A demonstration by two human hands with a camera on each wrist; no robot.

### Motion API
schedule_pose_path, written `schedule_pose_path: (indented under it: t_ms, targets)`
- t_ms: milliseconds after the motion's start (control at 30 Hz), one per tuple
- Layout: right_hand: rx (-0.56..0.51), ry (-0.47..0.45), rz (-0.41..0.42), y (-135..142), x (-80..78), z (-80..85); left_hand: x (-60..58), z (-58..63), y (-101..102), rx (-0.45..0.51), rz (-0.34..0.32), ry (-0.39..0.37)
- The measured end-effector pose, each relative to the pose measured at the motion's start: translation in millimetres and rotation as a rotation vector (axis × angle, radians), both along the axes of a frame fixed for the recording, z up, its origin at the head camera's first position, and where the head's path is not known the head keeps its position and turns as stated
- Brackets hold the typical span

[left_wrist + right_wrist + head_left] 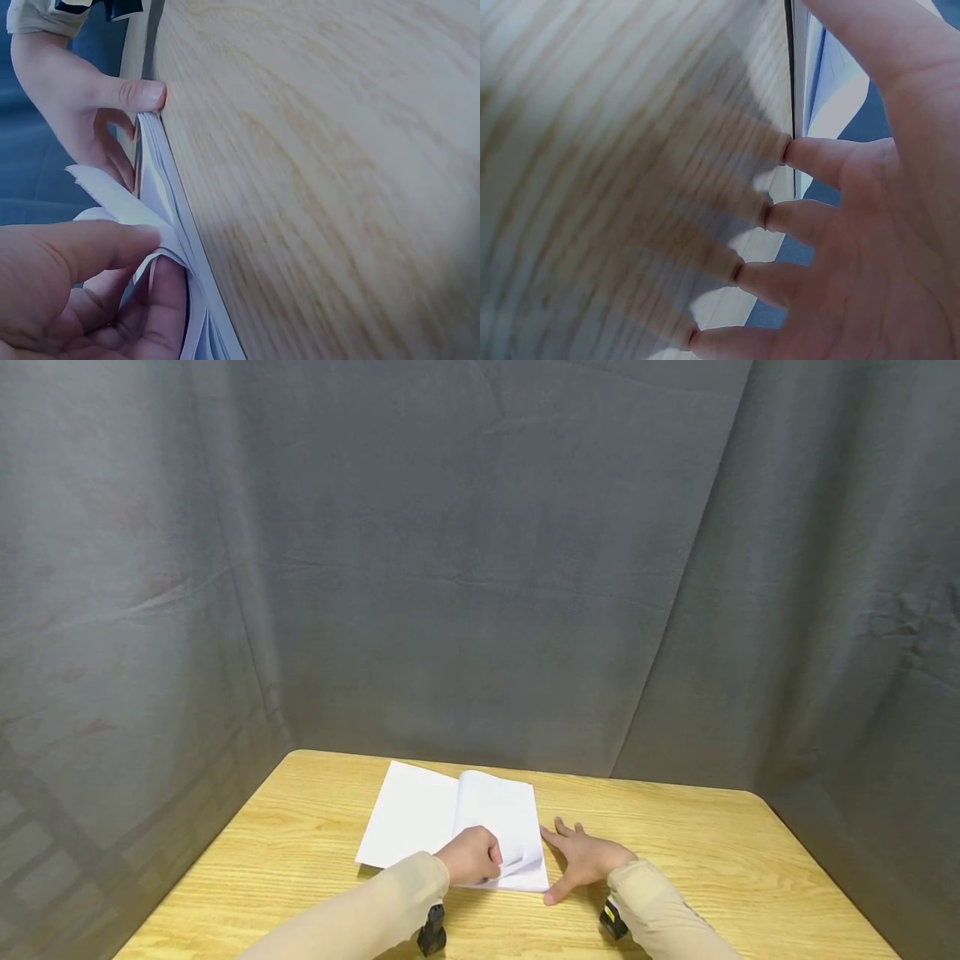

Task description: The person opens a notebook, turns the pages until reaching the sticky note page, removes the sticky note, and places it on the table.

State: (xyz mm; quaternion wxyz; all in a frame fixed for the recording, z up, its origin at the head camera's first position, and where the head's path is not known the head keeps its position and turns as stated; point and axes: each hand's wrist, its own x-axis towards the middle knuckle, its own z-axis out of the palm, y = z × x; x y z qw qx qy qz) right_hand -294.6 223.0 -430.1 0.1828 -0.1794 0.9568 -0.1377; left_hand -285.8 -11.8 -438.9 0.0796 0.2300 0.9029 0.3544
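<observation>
A notebook [412, 814] with white pages lies spread on the wooden table. My left hand [471, 855] pinches a page [112, 195] near the lower edge of the right-hand side, thumb on top and fingers curled beneath; the sheet bends up between them. Beside the right edge of the notebook, my right hand [583, 858] is spread with fingers apart. Its thumb [139, 94] rests at the lower right corner, and its other fingertips [802, 214] touch the tabletop. The page stack shows edge-on in the left wrist view.
The light wooden table [697, 860] extends on both sides of the notebook. Grey cloth curtains [465, 568] hang behind it and along the left and right. A small dark device [432, 930] is strapped at the left wrist, another [613, 920] at the right.
</observation>
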Motion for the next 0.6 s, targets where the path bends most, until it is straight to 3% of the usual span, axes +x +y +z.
schedule_pose_path:
  t_ms: [300, 600]
  targets:
    - [0.005, 0.004, -0.01, -1.2, 1.0, 0.6, -1.1, -0.3, -3.2, 0.038, 0.034, -0.077]
    - [-0.006, 0.007, 0.005, 0.1, 0.3, -1.0, -6.5, -7.2, -2.4, 0.099, 0.013, -0.054]
